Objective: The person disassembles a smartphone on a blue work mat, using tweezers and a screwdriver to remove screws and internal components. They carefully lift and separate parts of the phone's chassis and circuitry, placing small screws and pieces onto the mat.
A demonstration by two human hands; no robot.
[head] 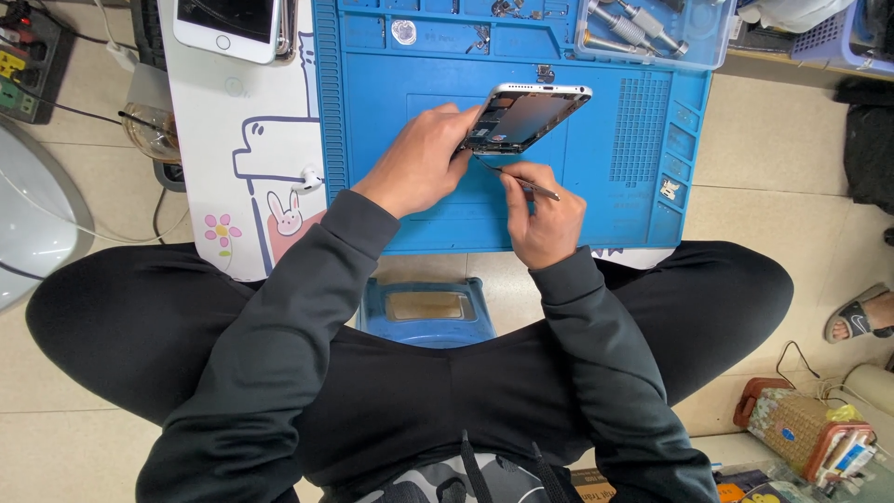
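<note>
My left hand (419, 158) grips the near end of an opened phone body (528, 114), silver-rimmed with its dark insides showing, tilted up above a blue repair mat (605, 200). My right hand (542, 219) pinches thin metal tweezers (521, 180). Their tip points up-left toward the phone's lower edge, close to my left fingers.
Small screws and metal parts (484, 37) lie in the mat's top slots. A clear tray of silver tools (643, 28) stands at the back right. A white phone (228, 26) lies on a white cartoon mat (251, 140). A blue stool (428, 312) sits between my legs. A power strip (23, 56) lies far left.
</note>
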